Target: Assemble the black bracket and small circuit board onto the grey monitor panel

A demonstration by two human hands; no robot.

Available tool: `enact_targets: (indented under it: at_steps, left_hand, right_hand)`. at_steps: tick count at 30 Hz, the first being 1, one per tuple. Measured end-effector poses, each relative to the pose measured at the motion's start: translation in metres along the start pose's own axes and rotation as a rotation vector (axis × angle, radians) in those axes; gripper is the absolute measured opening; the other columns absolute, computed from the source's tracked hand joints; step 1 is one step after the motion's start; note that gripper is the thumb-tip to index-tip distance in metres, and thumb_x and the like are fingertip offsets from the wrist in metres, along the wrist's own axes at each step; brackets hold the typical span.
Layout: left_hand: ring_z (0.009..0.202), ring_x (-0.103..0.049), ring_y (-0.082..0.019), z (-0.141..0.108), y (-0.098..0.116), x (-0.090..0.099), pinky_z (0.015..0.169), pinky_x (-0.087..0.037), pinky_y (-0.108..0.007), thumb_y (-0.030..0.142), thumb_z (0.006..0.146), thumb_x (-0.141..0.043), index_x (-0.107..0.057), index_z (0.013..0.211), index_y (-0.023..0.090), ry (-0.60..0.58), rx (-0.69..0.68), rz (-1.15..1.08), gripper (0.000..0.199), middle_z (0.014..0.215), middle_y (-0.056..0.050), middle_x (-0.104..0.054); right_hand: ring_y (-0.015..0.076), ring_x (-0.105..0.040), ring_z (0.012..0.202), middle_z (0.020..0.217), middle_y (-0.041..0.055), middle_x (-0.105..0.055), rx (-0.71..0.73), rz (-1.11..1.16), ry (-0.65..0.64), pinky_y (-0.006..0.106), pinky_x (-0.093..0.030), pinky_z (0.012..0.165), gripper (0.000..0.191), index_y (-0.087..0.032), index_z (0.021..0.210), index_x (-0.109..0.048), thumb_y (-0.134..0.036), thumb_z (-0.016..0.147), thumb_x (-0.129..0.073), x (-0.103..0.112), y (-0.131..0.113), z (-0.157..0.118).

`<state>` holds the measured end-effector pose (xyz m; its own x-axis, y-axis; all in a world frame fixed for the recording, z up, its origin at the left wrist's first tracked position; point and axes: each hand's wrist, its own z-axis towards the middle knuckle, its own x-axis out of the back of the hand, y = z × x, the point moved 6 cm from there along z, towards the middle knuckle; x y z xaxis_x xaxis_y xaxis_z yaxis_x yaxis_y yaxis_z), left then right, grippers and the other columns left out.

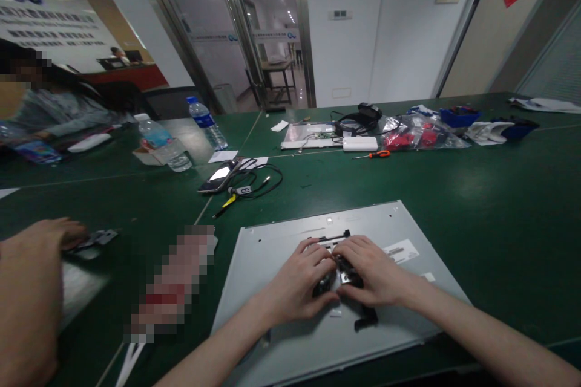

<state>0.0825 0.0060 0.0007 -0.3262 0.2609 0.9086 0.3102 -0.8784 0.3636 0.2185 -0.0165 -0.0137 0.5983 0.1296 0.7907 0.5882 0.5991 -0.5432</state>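
Observation:
A flat grey metal panel (290, 338) lies on the green table, with white labels (402, 251) near its right side. Over its middle, my left hand (302, 281) curls its fingers around a small dark part (323, 284). My right hand (374, 272) is bent over another dark metal part (349, 275), close beside the left, fingertips nearly touching. Both parts are partly hidden by the fingers. A black bracket piece (365, 318) sits below my right hand, and a thin black strip (336, 236) lies above both hands.
Another person's hand (68, 233) holds a small metal part at the left. Near it lies a blurred badge (172, 281). Beyond are a phone (219, 176) with black cables, bottles (206, 124), an orange screwdriver (379, 155), plastic bags (417, 133) and blue trays (459, 118).

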Motion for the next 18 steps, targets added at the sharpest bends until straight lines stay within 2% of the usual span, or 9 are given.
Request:
enact_targets:
  at_steps: [9,15,18]
  left_hand:
    - [0.115,-0.054,-0.034,0.0002,-0.0013,-0.0010,0.107,-0.036,-0.059,0.043,0.083,-0.071,-0.056,0.108,0.022,-0.017,0.036,0.002,0.036,0.123,-0.011,-0.058]
    - [0.115,-0.051,-0.034,0.0010,-0.0011,-0.0008,0.106,-0.038,-0.057,0.043,0.081,-0.073,-0.055,0.114,0.021,-0.028,0.049,-0.002,0.043,0.126,-0.012,-0.055]
    - [0.117,-0.050,-0.034,0.0018,0.0001,0.0008,0.107,-0.037,-0.056,0.042,0.083,-0.070,-0.055,0.115,0.021,-0.028,0.043,-0.001,0.040,0.127,-0.013,-0.055]
  right_hand:
    - [0.0290,-0.051,0.122,0.134,0.0130,-0.057,0.019,0.120,0.030,0.046,-0.040,0.107,0.066,-0.019,0.139,-0.041,-0.026,0.080,-0.070,-0.0001,-0.0035,0.0001]
    - [0.0304,-0.048,0.128,0.141,0.0142,-0.053,0.019,0.120,0.030,0.048,-0.039,0.110,0.072,-0.019,0.144,-0.037,-0.027,0.080,-0.070,-0.0009,-0.0026,-0.0001]
    - [0.0309,-0.049,0.127,0.142,0.0145,-0.052,0.026,0.115,0.028,0.049,-0.039,0.109,0.073,-0.019,0.144,-0.035,-0.028,0.080,-0.069,-0.0015,-0.0031,0.0001]
